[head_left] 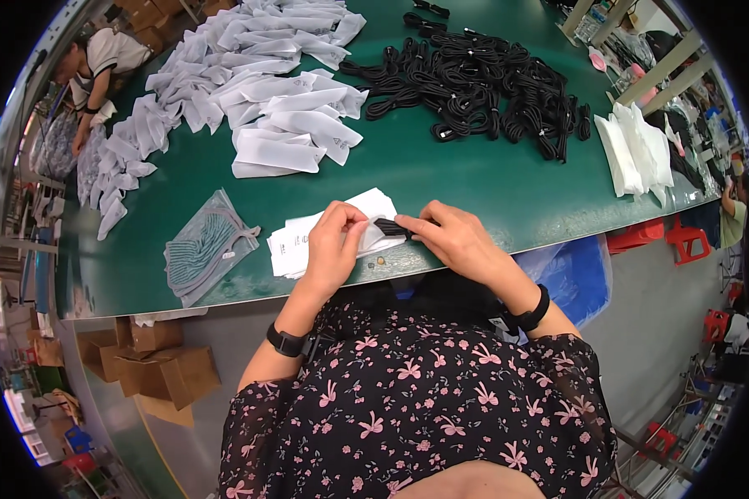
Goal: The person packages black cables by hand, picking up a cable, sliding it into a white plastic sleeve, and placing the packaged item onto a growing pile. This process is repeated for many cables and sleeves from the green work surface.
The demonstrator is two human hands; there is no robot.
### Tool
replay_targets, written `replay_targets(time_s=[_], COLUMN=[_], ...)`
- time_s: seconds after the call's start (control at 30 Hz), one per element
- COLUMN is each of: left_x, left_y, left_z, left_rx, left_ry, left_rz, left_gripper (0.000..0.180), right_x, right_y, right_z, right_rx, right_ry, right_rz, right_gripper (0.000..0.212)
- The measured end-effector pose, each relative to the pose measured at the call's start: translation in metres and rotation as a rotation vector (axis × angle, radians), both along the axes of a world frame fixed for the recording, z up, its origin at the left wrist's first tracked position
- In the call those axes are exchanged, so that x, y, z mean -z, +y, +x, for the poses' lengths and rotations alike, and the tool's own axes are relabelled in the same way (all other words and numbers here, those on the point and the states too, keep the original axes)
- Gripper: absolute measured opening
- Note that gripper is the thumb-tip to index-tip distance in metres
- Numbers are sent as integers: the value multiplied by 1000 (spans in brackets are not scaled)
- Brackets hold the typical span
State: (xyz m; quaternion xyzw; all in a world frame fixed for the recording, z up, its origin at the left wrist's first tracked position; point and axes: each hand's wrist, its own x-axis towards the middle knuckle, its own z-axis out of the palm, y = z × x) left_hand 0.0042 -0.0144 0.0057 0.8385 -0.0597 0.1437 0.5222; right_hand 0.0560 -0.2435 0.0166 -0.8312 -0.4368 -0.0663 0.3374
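My right hand grips a bundled black cable near the table's front edge. The cable's left end is at the mouth of a white plastic bag. My left hand pinches the edge of that bag between thumb and fingertips. Under and beside the left hand lies a stack of flat white bags with small dark print. Farther back spreads a pile of white bags that look filled. A large heap of bundled black cables lies to its right.
Left of the stack lies a clear bag with green striped material. White packets sit at the table's right end. Below the edge are a lined blue bin and cardboard boxes. Another person works at far left.
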Motion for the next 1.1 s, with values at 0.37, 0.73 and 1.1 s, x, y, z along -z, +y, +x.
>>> replay_targets(time_s=[0.37, 0.73, 1.1], left_x=[-18, -71, -11], left_y=[2, 99, 15], left_z=[14, 81, 17], left_rx=[101, 75, 105], left_ry=[-205, -59, -52], left_rz=[180, -719, 300], left_gripper=[5, 21, 20], right_x=[8, -31, 6], right_y=[20, 9, -24], right_z=[8, 76, 133], right_rx=[-64, 433, 607], right_ry=[98, -150, -153], right_rz=[307, 149, -320], right_gripper=[35, 45, 26])
